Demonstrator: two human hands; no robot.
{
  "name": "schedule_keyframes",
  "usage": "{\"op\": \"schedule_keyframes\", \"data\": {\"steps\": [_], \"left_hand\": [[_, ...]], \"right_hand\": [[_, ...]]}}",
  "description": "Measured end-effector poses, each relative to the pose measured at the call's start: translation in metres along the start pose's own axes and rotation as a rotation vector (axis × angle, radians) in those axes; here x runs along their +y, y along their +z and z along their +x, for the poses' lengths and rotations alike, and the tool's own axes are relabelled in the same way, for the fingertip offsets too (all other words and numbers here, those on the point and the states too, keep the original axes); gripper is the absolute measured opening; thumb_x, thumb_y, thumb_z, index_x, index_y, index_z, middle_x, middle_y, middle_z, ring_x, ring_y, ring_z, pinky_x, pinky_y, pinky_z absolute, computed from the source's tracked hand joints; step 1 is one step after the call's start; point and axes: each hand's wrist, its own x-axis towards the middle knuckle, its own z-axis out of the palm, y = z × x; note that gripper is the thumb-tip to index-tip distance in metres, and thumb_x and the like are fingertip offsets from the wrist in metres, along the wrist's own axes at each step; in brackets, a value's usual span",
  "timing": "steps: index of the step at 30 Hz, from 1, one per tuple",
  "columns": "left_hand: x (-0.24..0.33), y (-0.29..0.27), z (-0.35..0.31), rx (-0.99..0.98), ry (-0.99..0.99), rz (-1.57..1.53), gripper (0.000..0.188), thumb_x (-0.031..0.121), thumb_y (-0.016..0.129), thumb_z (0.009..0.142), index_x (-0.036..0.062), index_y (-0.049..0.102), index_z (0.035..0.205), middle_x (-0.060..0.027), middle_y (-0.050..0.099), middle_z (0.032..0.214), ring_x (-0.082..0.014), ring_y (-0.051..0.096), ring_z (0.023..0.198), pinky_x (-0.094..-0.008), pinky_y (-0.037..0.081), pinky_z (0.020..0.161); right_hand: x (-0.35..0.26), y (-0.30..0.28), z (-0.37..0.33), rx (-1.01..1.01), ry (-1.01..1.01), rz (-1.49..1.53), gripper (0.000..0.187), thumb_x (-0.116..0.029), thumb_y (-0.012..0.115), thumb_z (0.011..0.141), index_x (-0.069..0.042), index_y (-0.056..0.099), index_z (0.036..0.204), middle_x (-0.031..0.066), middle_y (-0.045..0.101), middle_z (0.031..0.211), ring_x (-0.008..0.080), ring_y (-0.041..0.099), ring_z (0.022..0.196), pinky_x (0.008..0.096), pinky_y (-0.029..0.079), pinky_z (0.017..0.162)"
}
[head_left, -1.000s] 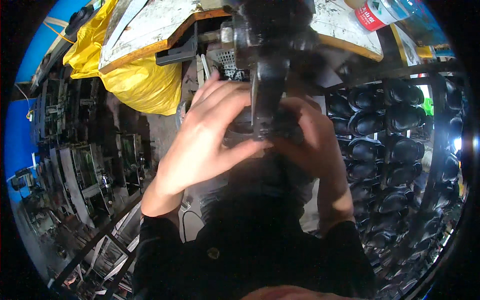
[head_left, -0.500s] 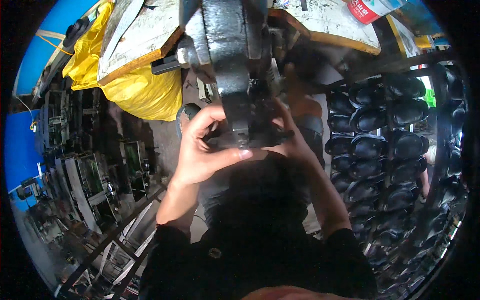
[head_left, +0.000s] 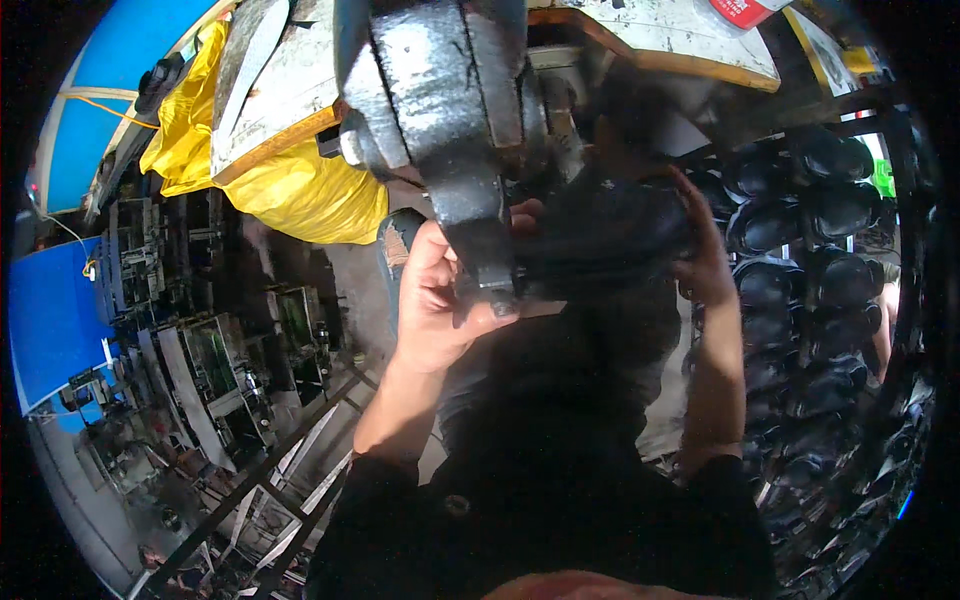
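A black shoe-like piece (head_left: pixel 610 235) spans the space between my hands, its outline dark and blurred. My right hand (head_left: pixel 708 250) grips its right end, fingers curled round the far side. At the other end, my left hand (head_left: pixel 440 300) is closed, its thumb by the narrow lower tip of a worn black metal machine head (head_left: pixel 440 90). That head comes down from the top of the view and hides part of the left fingers and the piece's left end. Exactly where the piece meets the tip cannot be made out.
White worktops with wooden edges (head_left: pixel 275 140) flank the machine. A yellow sack (head_left: pixel 310 195) hangs at the left, above metal frames (head_left: pixel 215 370). Racks of rounded black shoes (head_left: pixel 840 210) stand close on the right. A red-and-white tub (head_left: pixel 740 10) sits at the top right.
My right hand has swung away to the right, taking that end of the black piece with it. The left hand stays by the machine tip. The whole view has also shifted slightly.
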Motion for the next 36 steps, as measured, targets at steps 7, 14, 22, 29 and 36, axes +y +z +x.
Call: {"op": "schedule_keyframes", "data": {"steps": [7,14,22,29,36], "left_hand": [[0.003,-0.011,-0.019,0.219,-0.156,-0.073,0.083,0.003,0.083,0.066,0.0061,0.044,0.138,-0.0216,0.05,0.14,-0.0345,0.053,0.126,-0.0503,0.042,0.108],[0.007,-0.023,-0.03,0.269,-0.149,-0.326,0.062,-0.001,0.076,0.079,0.0061,0.047,0.133,-0.0223,0.042,0.147,-0.031,0.049,0.133,-0.0454,0.043,0.109],[-0.013,-0.065,-0.054,0.385,-0.208,-0.521,0.068,0.008,0.077,0.081,0.0122,0.046,0.141,-0.0167,0.038,0.153,-0.0326,0.045,0.136,-0.0509,0.041,0.112],[0.02,-0.089,-0.076,0.584,-0.203,-0.338,0.065,0.017,0.071,0.087,0.0045,0.042,0.144,-0.0176,0.046,0.147,-0.0307,0.05,0.132,-0.047,0.045,0.108],[0.077,-0.076,-0.051,0.485,0.32,0.6,0.075,0.029,0.057,0.084,-0.0021,0.035,0.148,-0.0214,0.04,0.152,-0.0381,0.038,0.141,-0.0488,0.022,0.119]], "right_hand": [[-0.048,-0.035,0.011,0.057,-0.179,-0.208,0.115,-0.024,0.091,0.051,0.0,0.037,0.149,0.014,0.041,0.154,0.0263,0.038,0.142,0.0401,0.029,0.118],[-0.099,-0.032,0.012,0.115,-0.096,-0.233,0.111,-0.026,0.091,0.048,0.002,0.044,0.145,0.0182,0.046,0.149,0.0297,0.046,0.136,0.0409,0.034,0.114],[-0.11,-0.009,0.007,0.049,-0.262,-0.276,0.1,-0.029,0.091,0.057,0.002,0.047,0.141,0.0218,0.048,0.145,0.0337,0.048,0.134,0.0445,0.036,0.112],[-0.123,0.06,0.015,0.061,-0.242,-0.127,0.092,-0.033,0.088,0.066,0.0,0.047,0.141,0.0226,0.049,0.143,0.0347,0.047,0.134,0.0466,0.037,0.112],[-0.126,0.09,0.027,-0.028,-0.199,-0.123,0.087,-0.032,0.09,0.065,-0.007,0.052,0.139,0.0219,0.049,0.14,0.0359,0.047,0.131,0.0427,0.041,0.107]]}}
